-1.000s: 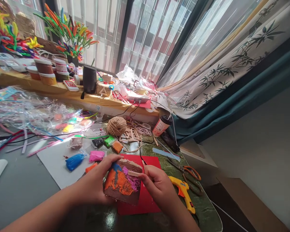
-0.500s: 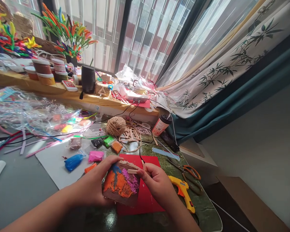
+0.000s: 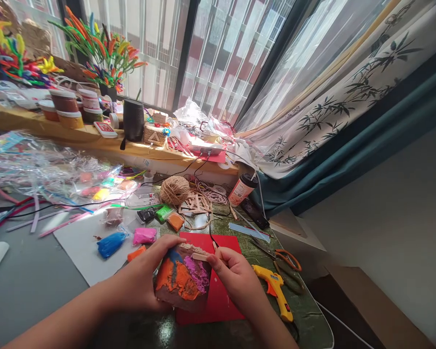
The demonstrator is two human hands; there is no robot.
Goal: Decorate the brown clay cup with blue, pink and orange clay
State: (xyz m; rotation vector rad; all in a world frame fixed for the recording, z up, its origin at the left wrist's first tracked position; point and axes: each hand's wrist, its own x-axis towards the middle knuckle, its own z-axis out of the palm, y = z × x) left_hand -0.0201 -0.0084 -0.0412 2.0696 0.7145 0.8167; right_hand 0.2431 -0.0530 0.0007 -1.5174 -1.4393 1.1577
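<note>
The desk (image 3: pixel 29 286) is crowded at its far side, leaving the near edge for work. There a red mat (image 3: pixel 223 295) lies under the clay-covered block (image 3: pixel 183 281), likely to catch smears. The left hand (image 3: pixel 141 286) is wrapped around the block's left side, tilting its orange and pink face up, while the right hand (image 3: pixel 236 278) pinches a small wooden stick (image 3: pixel 199 257) against its top edge. The glue gun (image 3: pixel 274 288) lies just beside the right hand, within easy reach.

A: What's held?
B: Brown rectangular clay-covered block (image 3: pixel 181 283), smeared w/ orange, pink & a bit of blue clay, tilted face-up above the red mat.
A: And the other thing?
B: Thin pale wooden stick (image 3: pixel 200 257), lying approx. flat against block's top edge.
</note>
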